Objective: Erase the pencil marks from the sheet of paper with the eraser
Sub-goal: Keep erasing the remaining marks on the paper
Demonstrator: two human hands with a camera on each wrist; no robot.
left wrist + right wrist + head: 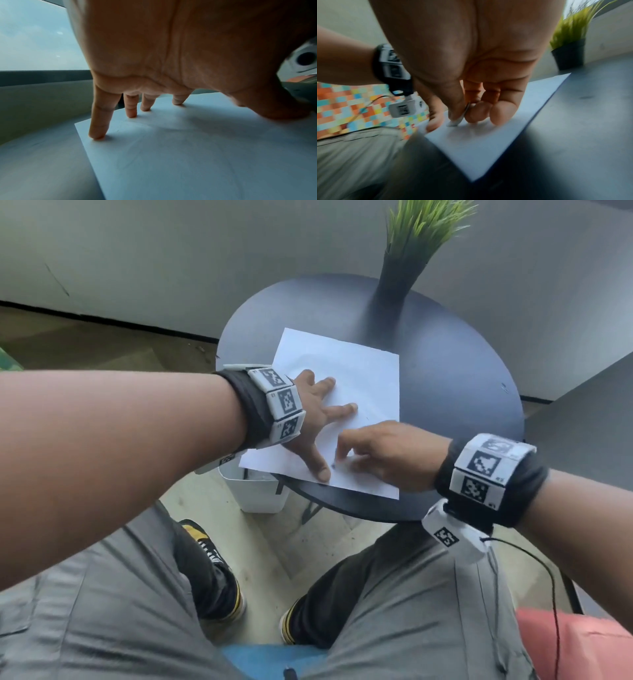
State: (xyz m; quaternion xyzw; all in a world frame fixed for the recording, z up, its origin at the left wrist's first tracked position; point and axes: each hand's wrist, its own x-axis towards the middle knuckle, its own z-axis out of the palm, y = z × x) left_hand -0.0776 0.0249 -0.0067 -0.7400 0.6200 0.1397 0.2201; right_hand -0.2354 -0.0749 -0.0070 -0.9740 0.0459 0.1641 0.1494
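A white sheet of paper [363,378] lies on the round dark table [462,378]. My left hand [318,412] is spread flat on the sheet, straight fingertips [97,136] pressing it down. My right hand [380,453] pinches a small white eraser [456,121] between thumb and fingers, its tip on the paper [476,146] near the front edge, right beside my left thumb [320,470]. A small dark pencil mark [334,465] shows between thumb and eraser hand. In the head view the eraser is hidden under my fingers. The paper [188,155] carries faint lines in the left wrist view.
A black pot with green grass-like plant [397,278] stands at the table's far side. A white bin [260,491] sits on the floor under the table's left edge. My knees in grey trousers are below the table's front rim.
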